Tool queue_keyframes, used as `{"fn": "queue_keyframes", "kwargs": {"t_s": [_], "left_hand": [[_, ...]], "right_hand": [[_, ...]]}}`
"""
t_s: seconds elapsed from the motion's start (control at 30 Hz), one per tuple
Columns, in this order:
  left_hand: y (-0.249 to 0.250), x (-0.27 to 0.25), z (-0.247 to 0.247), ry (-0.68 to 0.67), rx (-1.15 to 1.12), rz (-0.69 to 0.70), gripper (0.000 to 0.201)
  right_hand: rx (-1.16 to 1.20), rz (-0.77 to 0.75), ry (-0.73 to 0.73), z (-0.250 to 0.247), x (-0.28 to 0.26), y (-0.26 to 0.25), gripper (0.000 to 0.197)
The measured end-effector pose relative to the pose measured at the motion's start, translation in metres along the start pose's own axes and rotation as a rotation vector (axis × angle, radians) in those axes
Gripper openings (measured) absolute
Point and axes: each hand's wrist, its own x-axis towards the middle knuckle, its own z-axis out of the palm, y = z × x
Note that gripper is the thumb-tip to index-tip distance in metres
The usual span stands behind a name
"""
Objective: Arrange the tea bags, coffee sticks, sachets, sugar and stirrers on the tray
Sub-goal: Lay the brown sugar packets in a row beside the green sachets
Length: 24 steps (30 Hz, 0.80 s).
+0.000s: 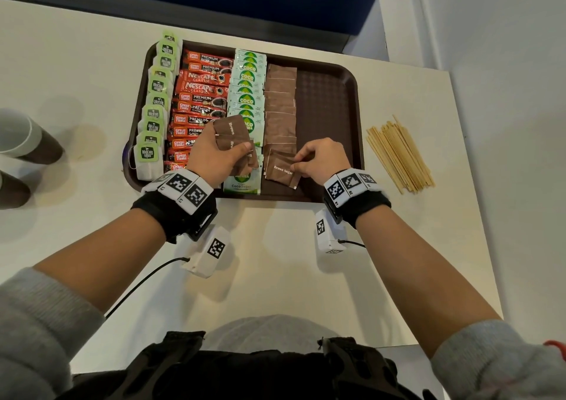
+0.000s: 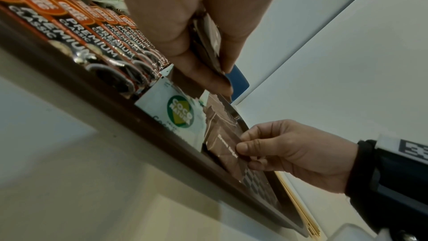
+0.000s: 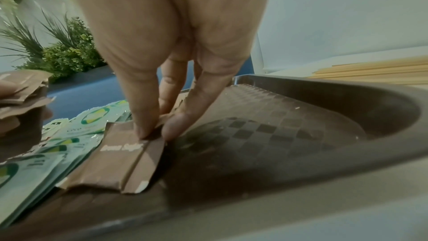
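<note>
One brown tray (image 1: 352, 99) sits on the white bench (image 1: 76, 78) and carries four columns. From the person's left: nine green-tagged tea bags (image 1: 153, 113), one more partly hidden at the far end; roughly eleven red coffee sticks (image 1: 200, 102), two marked Nescafe; a column of overlapping coco sugar sachets (image 1: 248, 93), too closely stacked for an exact count; and a column of brown sugar packets (image 1: 280, 105), about seven visible.

The left hand (image 1: 211, 158) grips a fanned stack of at least three brown sugar packets (image 1: 231, 131) above the sachet column, thumb pressed on top, fingers curled beneath. The right hand (image 1: 321, 159) pinches one brown sugar packet (image 1: 280, 170) between thumb and fingertips at the near end of the fourth column; the packet lies on the tray floor.

One loose bundle of wooden stirrers (image 1: 398, 154) lies on the bench, just beside the tray's right rim. Two paper cups (image 1: 21, 142) stand at the left edge, well apart from the tray.
</note>
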Motion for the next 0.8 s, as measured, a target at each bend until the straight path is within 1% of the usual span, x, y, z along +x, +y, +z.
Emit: {"fn": "queue_keyframes", "kwargs": {"t_s": [0.1,0.23,0.33,0.57,0.8], "left_hand": [[0.0028,-0.0020,0.0005,0.004,0.002,0.009,0.035],[0.0039,-0.0041,0.0025,-0.021,-0.063,-0.008,0.035],[0.0038,-0.0037,0.0024,-0.020,-0.052,-0.002,0.033],[0.0040,-0.0043,0.0013,-0.017,-0.068,-0.017,0.037],[0.0030,-0.0015,0.0007,-0.021,-0.052,-0.009,0.033]], "right_hand": [[0.019,0.003,-0.009,-0.0003,0.0013,-0.0009,0.010],[0.007,-0.032,0.005,0.0004,0.0029,-0.0020,0.012],[-0.029,-0.059,0.002,0.0001,0.0044,-0.0037,0.013],[-0.026,-0.064,0.009,0.0005,0.0070,-0.0022,0.015],[-0.010,-0.081,0.023,0.0024,0.0054,-0.0013,0.014]]}}
